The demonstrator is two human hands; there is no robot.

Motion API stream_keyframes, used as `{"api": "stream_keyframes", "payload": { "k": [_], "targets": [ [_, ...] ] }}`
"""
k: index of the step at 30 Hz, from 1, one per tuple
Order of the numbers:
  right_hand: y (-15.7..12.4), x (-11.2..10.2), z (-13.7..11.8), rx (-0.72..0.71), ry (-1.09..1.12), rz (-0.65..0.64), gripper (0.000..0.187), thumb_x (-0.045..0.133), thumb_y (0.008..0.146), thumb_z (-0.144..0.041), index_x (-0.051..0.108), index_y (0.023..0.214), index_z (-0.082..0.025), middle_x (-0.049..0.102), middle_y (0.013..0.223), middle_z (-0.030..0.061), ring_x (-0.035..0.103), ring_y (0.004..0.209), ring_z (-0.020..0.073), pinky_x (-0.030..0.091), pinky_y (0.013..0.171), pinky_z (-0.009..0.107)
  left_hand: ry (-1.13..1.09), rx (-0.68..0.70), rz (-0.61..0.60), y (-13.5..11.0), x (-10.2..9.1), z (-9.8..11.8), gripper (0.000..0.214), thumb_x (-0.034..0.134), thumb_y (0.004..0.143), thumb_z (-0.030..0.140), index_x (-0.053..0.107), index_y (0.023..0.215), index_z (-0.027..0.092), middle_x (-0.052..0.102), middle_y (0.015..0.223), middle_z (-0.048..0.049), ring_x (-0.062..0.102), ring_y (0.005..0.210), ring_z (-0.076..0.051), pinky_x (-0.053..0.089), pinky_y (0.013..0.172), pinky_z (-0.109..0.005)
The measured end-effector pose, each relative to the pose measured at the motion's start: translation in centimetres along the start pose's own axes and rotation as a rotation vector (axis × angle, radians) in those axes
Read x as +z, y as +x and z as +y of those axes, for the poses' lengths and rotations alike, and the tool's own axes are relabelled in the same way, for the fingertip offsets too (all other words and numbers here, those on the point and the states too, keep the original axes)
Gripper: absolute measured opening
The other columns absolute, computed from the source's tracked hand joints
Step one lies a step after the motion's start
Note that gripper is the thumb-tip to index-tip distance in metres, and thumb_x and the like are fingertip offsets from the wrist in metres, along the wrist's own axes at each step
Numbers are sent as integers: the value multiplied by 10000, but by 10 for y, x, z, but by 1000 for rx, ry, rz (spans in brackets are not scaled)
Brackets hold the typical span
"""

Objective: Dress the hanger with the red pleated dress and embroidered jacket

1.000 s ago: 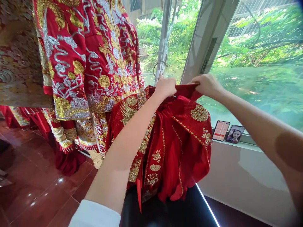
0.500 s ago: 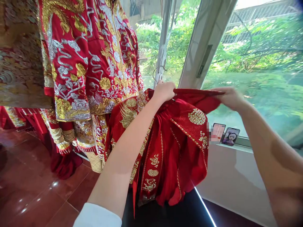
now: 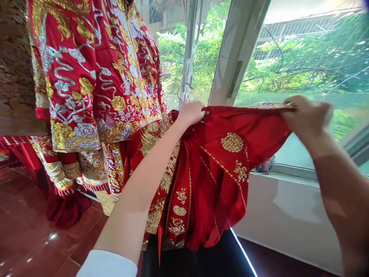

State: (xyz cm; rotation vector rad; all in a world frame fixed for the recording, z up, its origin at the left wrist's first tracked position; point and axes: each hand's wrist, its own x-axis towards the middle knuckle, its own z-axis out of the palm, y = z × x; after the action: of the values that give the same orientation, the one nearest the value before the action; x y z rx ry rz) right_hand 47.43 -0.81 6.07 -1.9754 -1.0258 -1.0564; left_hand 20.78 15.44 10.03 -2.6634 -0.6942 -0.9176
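Note:
A red skirt (image 3: 213,177) with gold embroidery hangs from both of my hands in front of a window. My left hand (image 3: 190,112) is closed on its top edge near the middle of the view. Out to the right, my right hand (image 3: 307,117) pinches the same edge and holds it stretched flat and taut. A metal hanger hook (image 3: 182,89) shows just above my left hand.
A red jacket (image 3: 95,73) with gold and silver embroidery hangs at the left, with more red garments below it. A white window sill (image 3: 291,181) and wall run along the right. The floor (image 3: 31,246) is glossy red tile.
My right hand has slid to the right along the skirt's top edge, stretching it out. The left hand has kept its hold. The two phones on the sill are now hidden behind the skirt.

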Motion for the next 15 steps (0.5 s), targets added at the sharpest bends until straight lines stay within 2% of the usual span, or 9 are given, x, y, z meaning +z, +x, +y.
{"api": "stream_keyframes", "payload": {
  "k": [1,3,4,5,6,8,10,12,15],
  "targets": [
    [-6,1,4,-30,0,-121,187,589,783,-228,702,915,-161,712,814,132,587,707,228,405,674,335,5,22,28,0,-1,-1,269,485,925,270,712,1010,154,708,981,-93,604,965,-219,392,984,-427],
    [-24,9,7,-140,129,-499,110,648,772,-287,667,736,-185,685,696,103,542,611,199,381,615,324,18,95,89,-4,-4,0,290,434,945,226,692,1064,168,698,1023,-72,599,977,-207,379,1011,-430],
    [-34,13,8,-162,221,-618,153,672,759,-315,642,676,-190,657,635,81,508,574,179,371,588,316,22,143,125,-8,-4,4,310,407,955,219,670,1114,178,681,1084,-63,582,1025,-206,362,1036,-424],
    [-41,17,9,-131,302,-638,171,689,744,-331,635,661,-192,633,602,61,481,554,165,363,569,309,29,196,166,-15,-4,10,329,385,964,226,645,1160,185,656,1148,-57,556,1081,-206,347,1055,-412],
    [-46,19,11,-74,367,-560,161,691,741,-338,650,692,-190,626,606,50,472,558,158,363,564,305,38,258,202,-23,-1,18,345,368,973,253,623,1196,190,631,1197,-55,528,1126,-208,340,1063,-396],
    [-46,20,13,9,425,-322,178,664,765,-343,697,834,-182,650,678,54,496,610,166,382,590,308,75,405,236,-44,11,36,392,341,980,326,592,1248,186,598,1254,-67,501,1169,-217,347,1058,-376],
    [-36,13,11,-16,402,-264,251,644,786,-339,723,959,-175,691,772,84,548,681,188,411,647,328,129,511,195,-66,33,49,448,323,978,369,544,1321,184,576,1314,-80,496,1220,-225,338,1075,-374],
    [-21,-5,0,-39,350,-258,299,623,799,-309,734,1043,-175,720,872,117,602,763,212,435,701,347,187,482,145,-82,60,49,486,291,979,327,442,1422,197,476,1452,-66,402,1357,-215,286,1133,-373],
    [-15,-51,-31,56,310,-47,417,584,781,-257,700,1180,-221,734,941,124,661,852,234,474,732,351,266,411,106,-88,93,29,533,237,964,196,344,1485,227,334,1556,-6,268,1447,-159,267,1168,-355]
  ]
}}
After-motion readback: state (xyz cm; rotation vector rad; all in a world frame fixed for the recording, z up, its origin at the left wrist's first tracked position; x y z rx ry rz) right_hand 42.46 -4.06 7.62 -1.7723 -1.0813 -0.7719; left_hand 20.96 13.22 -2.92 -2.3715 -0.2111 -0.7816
